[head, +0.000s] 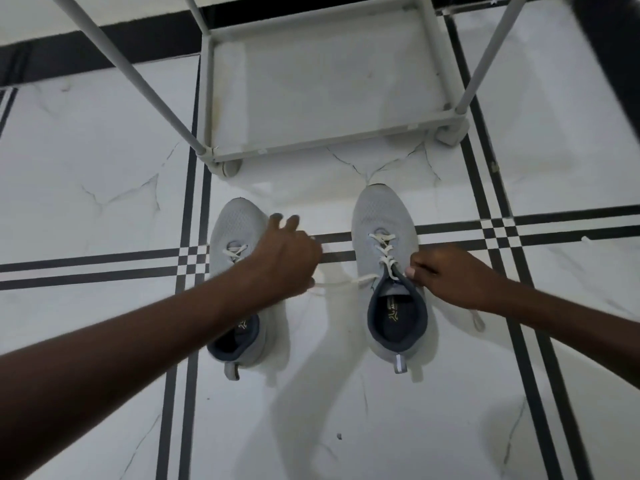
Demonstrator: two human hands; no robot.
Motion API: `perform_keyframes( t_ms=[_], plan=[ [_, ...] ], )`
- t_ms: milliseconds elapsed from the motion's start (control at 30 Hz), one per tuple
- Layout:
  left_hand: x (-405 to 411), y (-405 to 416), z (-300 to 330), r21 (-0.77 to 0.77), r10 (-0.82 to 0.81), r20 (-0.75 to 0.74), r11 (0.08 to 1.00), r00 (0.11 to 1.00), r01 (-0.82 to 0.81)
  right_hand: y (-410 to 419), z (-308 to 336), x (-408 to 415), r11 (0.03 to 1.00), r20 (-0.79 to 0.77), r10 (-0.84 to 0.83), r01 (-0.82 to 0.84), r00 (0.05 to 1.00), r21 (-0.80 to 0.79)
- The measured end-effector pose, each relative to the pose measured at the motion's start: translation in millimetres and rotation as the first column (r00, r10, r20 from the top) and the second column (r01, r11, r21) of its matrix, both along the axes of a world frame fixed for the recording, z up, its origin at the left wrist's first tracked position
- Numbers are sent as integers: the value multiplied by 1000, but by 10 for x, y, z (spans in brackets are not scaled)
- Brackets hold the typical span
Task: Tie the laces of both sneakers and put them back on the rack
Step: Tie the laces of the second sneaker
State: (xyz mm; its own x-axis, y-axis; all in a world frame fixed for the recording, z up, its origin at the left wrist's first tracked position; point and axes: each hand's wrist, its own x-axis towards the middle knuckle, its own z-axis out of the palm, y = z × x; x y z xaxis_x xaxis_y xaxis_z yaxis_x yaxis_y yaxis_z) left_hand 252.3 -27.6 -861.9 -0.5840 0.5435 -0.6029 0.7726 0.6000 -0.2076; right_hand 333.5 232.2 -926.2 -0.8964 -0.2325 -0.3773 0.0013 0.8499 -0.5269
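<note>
Two light grey sneakers stand side by side on the floor, toes pointing away from me. The right sneaker point(384, 230) has loose white laces. One lace end point(341, 283) is stretched out to the left into my left hand point(287, 258), which hangs over the left sneaker point(235, 223) and hides its middle. My right hand point(450, 271) pinches the other lace at the top of the right sneaker's tongue. A further bit of lace point(478, 320) lies on the floor right of that shoe. The left sneaker's laces are only partly visible.
A pale grey shoe rack point(322, 140) stands just beyond the sneakers, its bottom shelf bare and its slanted poles rising toward me. The floor is white marble tile with dark stripe bands.
</note>
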Motion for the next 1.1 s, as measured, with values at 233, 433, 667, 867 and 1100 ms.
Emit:
perform_keyframes(
  t_ms=[233, 433, 667, 867, 1100],
  plan=[
    [344, 458, -476, 443, 371, 458, 692, 808, -569, -151, -164, 80, 926, 218, -187, 246, 958, -285],
    [344, 144, -553, 542, 315, 425, 663, 849, -517, -207, -115, -45, 964, 76, -137, 151, 988, -220],
    [204, -258, -678, 526, 320, 219, 757, 922, -388, -5, -14, -11, 998, -79, 59, -58, 995, 14],
    [135, -253, -607, 510, 280, 184, 792, 942, -335, 78, 22, 21, 997, -80, 60, -56, 995, 53],
    [-83, -162, -413, 745, 474, -122, 624, 872, -235, 142, 340, -255, 946, -307, 227, -135, 924, 293]
  ],
)
